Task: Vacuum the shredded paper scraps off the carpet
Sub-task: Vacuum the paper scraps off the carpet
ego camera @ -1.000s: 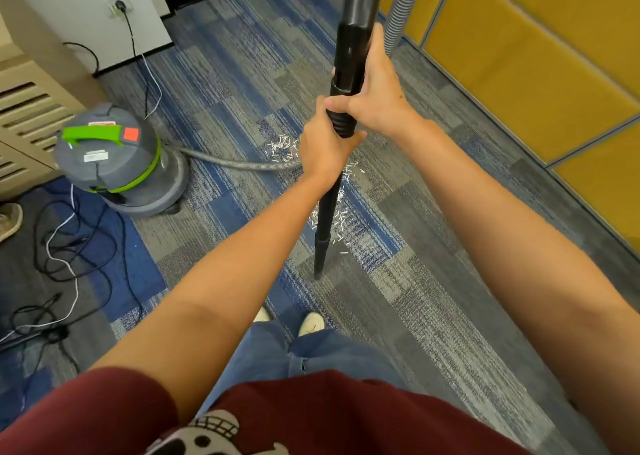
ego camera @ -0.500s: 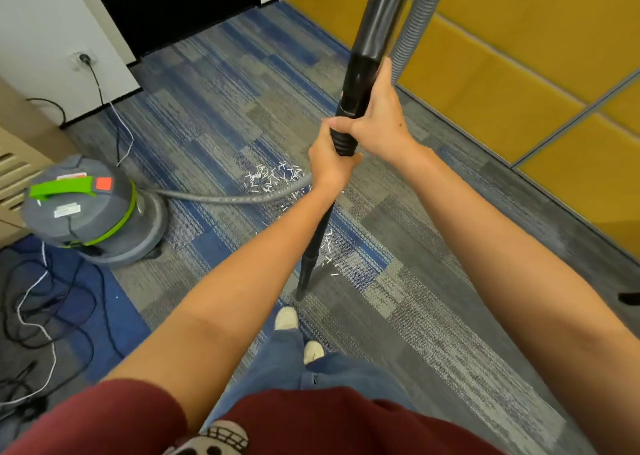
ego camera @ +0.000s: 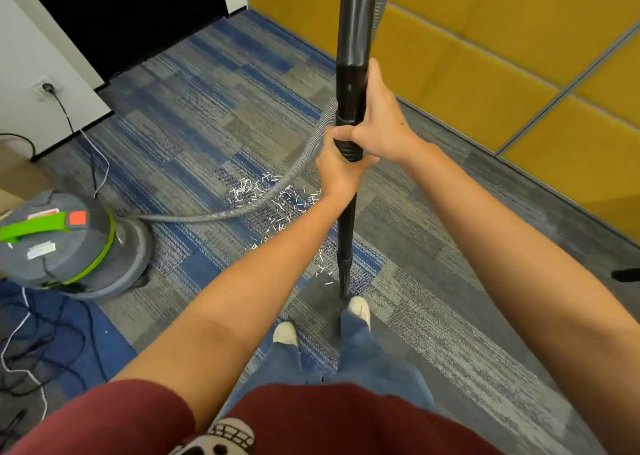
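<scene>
**While both hands clamp the wand, scraps sit right by the nozzle**

As the person stands over the mess, the black wand [ego camera: 347, 219] is close to upright in front of them. The left hand [ego camera: 337, 170] is the lower one, with its fingers wrapped tight round the tube just under the ribbed collar. The right hand [ego camera: 381, 125] sits directly on top of it, touching it. Its fingers are curled round the collar and the thumb lies up along the tube. So both are gripping, nothing loose.

The nozzle [ego camera: 344, 286] is down at the carpet [ego camera: 207, 108], just in front of the right shoe [ego camera: 360, 307]. Can't tell for sure if it's actually pressed in or only skimming.

The white paper scraps [ego camera: 263, 191] are scattered on the blue-and-grey carpet mid-frame, between the vacuum [ego camera: 65, 243] and the wand. Most of them bunch up around the grey hose [ego camera: 207, 216], which lies across the pile. A thinner trail runs down toward the nozzle, and a few bits lie just beside its tip. The left forearm covers part of that trail.

The vacuum is a grey canister with a green handle, off to the left. A tangle of cables [ego camera: 34, 333] lies near it. Yellow panels [ego camera: 485, 56] line the right side.
</scene>
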Demonstrator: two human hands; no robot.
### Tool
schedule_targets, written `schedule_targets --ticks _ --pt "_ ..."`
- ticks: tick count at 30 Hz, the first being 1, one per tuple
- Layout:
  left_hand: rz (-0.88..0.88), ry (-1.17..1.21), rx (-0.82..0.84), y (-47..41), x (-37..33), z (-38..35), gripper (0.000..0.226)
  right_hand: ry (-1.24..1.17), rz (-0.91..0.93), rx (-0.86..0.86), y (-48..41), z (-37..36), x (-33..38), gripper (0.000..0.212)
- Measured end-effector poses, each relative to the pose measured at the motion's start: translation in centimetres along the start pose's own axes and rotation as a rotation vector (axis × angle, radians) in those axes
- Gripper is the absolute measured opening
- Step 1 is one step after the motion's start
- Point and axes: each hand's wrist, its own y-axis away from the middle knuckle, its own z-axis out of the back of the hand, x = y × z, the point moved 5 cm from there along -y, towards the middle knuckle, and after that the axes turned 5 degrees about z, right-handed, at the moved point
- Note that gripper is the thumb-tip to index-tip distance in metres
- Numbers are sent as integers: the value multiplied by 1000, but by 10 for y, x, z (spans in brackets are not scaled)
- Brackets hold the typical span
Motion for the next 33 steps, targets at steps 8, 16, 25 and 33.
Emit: schedule_targets --ticks 8,16,25,33 --pt "-3 62 -131 -24 -8 -25 47 -61 33 72 -30 13 -24 80" --pt "5 75 -191 -41 -11 -29 44 -77 45 118 -53 11 -33 79" --pt "-9 48 -210 -65 -16 -20 46 -92 68 117 -76 6 -31 81" --pt "-49 39 -206 -83 -23 -17 47 -106 80 111 -91 7 -30 79"
